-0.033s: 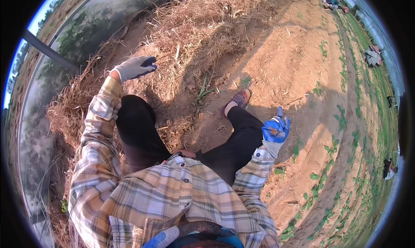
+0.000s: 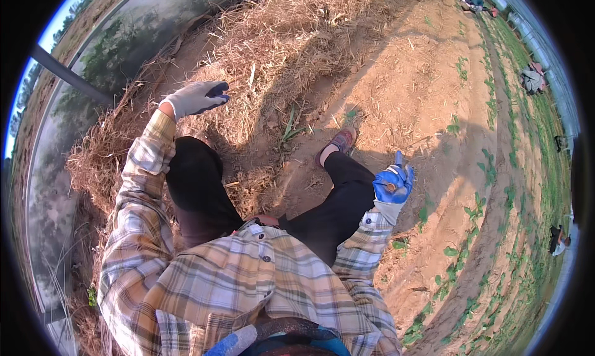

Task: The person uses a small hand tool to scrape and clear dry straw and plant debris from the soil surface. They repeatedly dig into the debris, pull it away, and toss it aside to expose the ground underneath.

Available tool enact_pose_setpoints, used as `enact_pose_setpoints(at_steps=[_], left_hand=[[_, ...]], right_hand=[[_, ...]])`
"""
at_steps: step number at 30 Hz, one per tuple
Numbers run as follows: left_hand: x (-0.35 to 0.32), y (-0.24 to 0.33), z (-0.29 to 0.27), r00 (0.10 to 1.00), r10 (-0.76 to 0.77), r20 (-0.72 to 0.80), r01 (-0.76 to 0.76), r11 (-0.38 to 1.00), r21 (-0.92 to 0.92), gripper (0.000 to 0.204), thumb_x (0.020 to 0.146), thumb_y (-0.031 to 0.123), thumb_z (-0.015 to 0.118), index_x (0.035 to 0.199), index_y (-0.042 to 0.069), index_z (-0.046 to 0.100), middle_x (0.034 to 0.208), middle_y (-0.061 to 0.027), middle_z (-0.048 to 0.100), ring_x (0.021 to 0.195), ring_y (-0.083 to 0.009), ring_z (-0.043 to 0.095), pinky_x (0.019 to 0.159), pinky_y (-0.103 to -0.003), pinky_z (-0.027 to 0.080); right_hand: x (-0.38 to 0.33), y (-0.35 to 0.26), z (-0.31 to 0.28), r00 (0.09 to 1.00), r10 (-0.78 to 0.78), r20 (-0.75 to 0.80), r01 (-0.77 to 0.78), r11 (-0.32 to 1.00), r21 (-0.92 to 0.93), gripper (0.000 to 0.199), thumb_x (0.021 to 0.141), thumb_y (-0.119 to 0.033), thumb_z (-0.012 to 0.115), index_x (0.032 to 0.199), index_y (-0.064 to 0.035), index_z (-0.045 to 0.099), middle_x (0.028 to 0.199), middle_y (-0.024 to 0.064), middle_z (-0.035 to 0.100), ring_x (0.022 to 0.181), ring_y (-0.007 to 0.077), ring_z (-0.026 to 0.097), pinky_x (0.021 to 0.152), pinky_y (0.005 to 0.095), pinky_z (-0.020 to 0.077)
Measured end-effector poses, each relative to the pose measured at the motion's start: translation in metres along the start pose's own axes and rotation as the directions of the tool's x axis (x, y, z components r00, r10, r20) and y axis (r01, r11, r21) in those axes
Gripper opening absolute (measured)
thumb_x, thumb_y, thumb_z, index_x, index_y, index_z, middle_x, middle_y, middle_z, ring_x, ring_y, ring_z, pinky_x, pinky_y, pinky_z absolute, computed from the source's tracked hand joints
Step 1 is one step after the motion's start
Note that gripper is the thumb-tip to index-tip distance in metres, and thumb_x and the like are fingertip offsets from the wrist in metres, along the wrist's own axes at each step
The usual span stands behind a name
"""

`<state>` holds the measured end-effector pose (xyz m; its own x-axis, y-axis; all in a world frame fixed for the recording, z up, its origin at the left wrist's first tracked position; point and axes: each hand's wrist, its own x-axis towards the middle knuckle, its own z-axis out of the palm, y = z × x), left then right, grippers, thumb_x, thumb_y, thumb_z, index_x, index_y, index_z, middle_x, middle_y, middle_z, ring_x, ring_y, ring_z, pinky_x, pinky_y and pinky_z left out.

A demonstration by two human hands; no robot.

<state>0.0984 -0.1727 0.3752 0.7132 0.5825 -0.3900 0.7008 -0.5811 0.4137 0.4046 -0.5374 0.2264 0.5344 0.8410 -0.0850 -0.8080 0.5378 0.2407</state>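
My left hand [image 2: 193,100], in a pale glove with a dark blue palm, reaches out over a heap of dry straw [image 2: 273,40]. Its fingers are stretched out and a little apart, with nothing in them. On the other side, my right hand [image 2: 395,193] wears a blue-coated glove and is held beside my right knee. The fingers curl around something with a small round tan end [image 2: 390,186]; the rest of it is hidden, and I cannot tell its kind. One slim blue-grey tip points away from me.
Bare soil carries rows of young green plants [image 2: 458,257] on the right. A plastic sheet wall [image 2: 56,188] with a grey pole [image 2: 74,77] stands left. My shoe [image 2: 344,140] rests on soil near a grass tuft [image 2: 291,129]. Another person [image 2: 473,0] crouches far off at upper right.
My left hand has shifted very slightly to the right, its fingers a touch further apart. My right hand keeps nearly the same place and pose.
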Motion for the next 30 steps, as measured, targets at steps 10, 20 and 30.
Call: enact_pose_setpoints(at_steps=[10,20,30], left_hand=[[0.042,0.074,0.069,0.885,0.429,0.178,-0.461,0.860,0.221,0.060,0.085,0.046,0.052,0.130,0.008,0.044,0.123,-0.0165,0.051,0.114,-0.0327,0.047,0.097,-0.039,0.036],[0.088,0.091,0.121,0.881,0.279,0.381,-0.443,0.766,0.465,0.055,0.084,0.044,0.053,0.120,0.003,0.050,0.113,-0.0151,0.057,0.111,-0.0290,0.051,0.097,-0.037,0.037],[0.083,0.097,0.128,0.819,0.467,0.335,-0.574,0.686,0.447,0.050,0.086,0.046,0.047,0.114,0.004,0.053,0.100,-0.0135,0.059,0.100,-0.0302,0.055,0.089,-0.040,0.038]], right_hand=[[0.013,0.008,-0.005,0.995,0.104,0.008,-0.103,0.994,-0.038,0.046,0.088,-0.027,0.051,0.120,0.0065,0.049,0.053,-0.0082,0.032,0.042,0.0043,0.028,0.045,0.0209,0.0312],[0.019,0.026,0.008,0.983,-0.112,-0.142,0.072,0.963,-0.259,0.045,0.089,-0.020,0.050,0.125,0.0057,0.044,0.056,-0.0068,0.039,0.045,0.0051,0.036,0.048,0.0225,0.0347],[0.013,0.036,0.014,0.997,-0.014,-0.070,0.004,0.990,-0.143,0.043,0.090,-0.020,0.051,0.125,0.0036,0.044,0.059,-0.0063,0.034,0.051,0.0070,0.030,0.056,0.0273,0.0330]])
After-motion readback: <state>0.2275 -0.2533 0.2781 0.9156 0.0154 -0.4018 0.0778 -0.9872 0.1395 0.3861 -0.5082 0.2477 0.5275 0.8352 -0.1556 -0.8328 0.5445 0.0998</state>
